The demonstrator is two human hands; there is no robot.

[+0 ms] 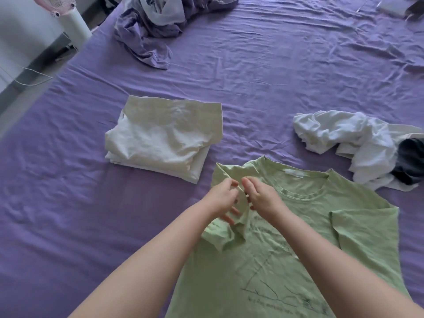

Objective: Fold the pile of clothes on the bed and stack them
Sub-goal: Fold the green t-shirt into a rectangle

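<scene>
**Green tee: left sleeve being sorted before the fold**

A green T-shirt is laid front-up on the bed, collar away from the person, printed graphic towards the lower edge of the view. The sleeve on the view's right is already turned in over the body. The sleeve on the view's left is bunched, and its edge is pinched between both hands: the left hand grips the fabric w/ thumb and forefinger, other fingers spread loosely below; the right hand is curled on the same edge, just beside the left, nearly touching.

Step in hand, as judged: the bunched sleeve is being straightened so it can be folded inward to match the other side. Next move is judged to need the sleeve pulled flat, laid across the chest, then the body folded up from the hem & carried to the stack.

A folded cream pile lies to the left, apart from the shirt; it is taken as the stack. Unfolded white and dark clothes are heaped at right, near the shirt's shoulder, so approx. several items remain. A crumpled purple blanket sits at the far end.
</scene>
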